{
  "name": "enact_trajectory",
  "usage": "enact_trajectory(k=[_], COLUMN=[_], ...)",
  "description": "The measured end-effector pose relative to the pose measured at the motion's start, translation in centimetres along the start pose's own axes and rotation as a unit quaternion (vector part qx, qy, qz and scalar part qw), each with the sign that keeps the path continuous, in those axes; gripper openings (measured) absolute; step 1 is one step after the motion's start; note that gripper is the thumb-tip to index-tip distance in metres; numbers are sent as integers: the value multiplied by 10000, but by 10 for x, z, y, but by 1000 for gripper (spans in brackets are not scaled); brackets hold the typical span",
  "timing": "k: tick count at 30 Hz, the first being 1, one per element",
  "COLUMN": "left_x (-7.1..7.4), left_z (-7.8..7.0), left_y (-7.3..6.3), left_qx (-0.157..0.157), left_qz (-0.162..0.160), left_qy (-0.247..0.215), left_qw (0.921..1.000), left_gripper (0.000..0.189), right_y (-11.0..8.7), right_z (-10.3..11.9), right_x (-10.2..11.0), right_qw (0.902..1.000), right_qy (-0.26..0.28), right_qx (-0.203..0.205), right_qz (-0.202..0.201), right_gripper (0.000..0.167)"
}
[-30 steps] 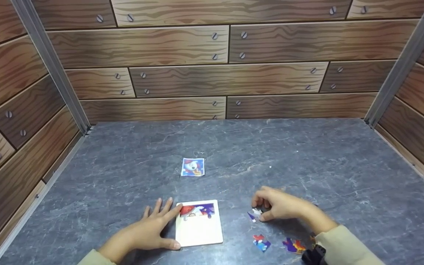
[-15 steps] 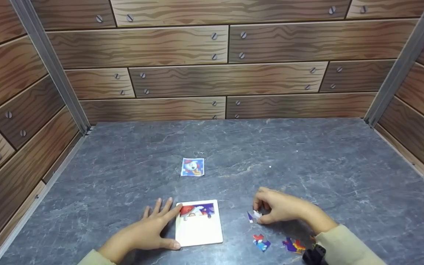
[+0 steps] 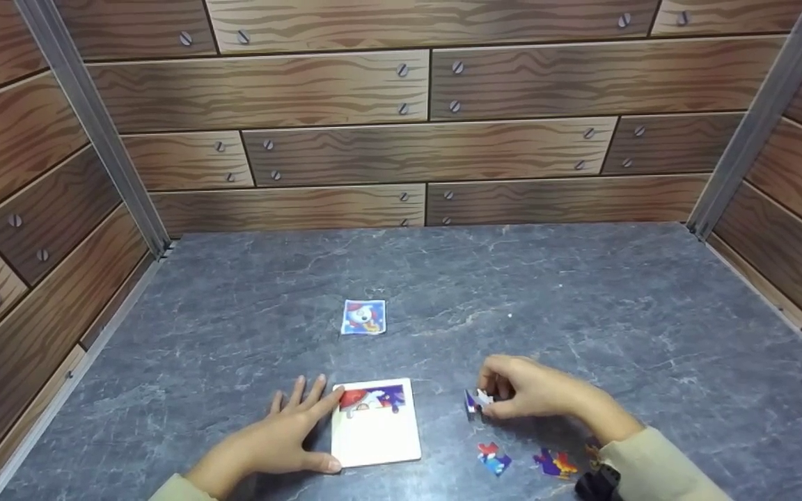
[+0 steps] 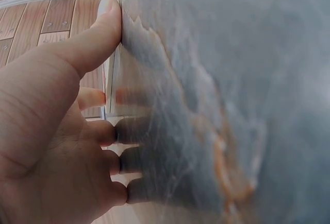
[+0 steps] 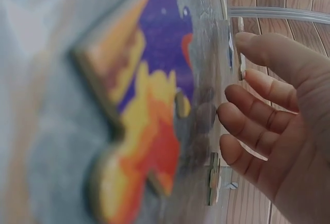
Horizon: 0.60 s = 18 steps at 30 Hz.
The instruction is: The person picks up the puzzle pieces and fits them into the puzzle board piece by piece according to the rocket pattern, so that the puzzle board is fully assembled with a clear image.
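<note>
A white square puzzle board [image 3: 376, 440] lies flat, its top strip filled with red, white and purple puzzle pieces [image 3: 375, 396]. My left hand [image 3: 279, 431] is spread beside it, index fingertip on the upper left corner and thumb at the lower left corner. To the board's right, my right hand [image 3: 530, 390] pinches a white-and-purple puzzle piece [image 3: 484, 399] between thumb and index finger. In the right wrist view that piece [image 5: 241, 49] shows edge-on and stands off the tabletop. Whether its purple part is a separate piece, I cannot tell.
Nearer to me lie a red-and-blue puzzle piece [image 3: 493, 458] and a purple-and-orange one [image 3: 555, 463]. Another piece [image 3: 592, 451] is partly hidden by the right sleeve. A small picture card [image 3: 364, 317] lies behind the board. Wood-patterned walls [image 3: 345, 83] enclose the grey marbled table [image 3: 234, 292].
My right hand has picked at the white-and-purple piece, which now tilts up and sits slightly further left and away from me. The left hand and board have stayed in place.
</note>
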<state>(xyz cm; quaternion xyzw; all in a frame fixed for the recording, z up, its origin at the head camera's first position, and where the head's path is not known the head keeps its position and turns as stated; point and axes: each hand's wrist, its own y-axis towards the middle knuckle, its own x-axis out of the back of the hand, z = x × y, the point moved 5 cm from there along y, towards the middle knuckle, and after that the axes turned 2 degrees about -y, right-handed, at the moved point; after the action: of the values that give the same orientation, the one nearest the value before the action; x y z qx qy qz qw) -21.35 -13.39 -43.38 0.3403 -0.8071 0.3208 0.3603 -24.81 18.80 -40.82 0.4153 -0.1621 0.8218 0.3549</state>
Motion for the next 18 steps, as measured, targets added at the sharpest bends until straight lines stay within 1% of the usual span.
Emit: enact_trajectory(k=[5,11,15,18], left_x=[-1,0,1,1], left_z=[0,-1,-2,-2], left_y=[-1,-1,-1,-1], left_qx=[32,19,-17,26], left_qz=[32,28,1,25], left_qy=[-45,-85,-80,-49], left_qw=[10000,10000,10000,10000], left_gripper=[100,100,100,100], right_y=[0,4,8,13], right_z=[2,9,16,22], right_x=[0,0,-4,-7], right_qw=[9999,9996,9995,9992], right_qy=[143,96,114,160], right_qx=[-33,200,279,366], right_qz=[-22,-161,-109,-87], right_gripper=[22,22,22,22])
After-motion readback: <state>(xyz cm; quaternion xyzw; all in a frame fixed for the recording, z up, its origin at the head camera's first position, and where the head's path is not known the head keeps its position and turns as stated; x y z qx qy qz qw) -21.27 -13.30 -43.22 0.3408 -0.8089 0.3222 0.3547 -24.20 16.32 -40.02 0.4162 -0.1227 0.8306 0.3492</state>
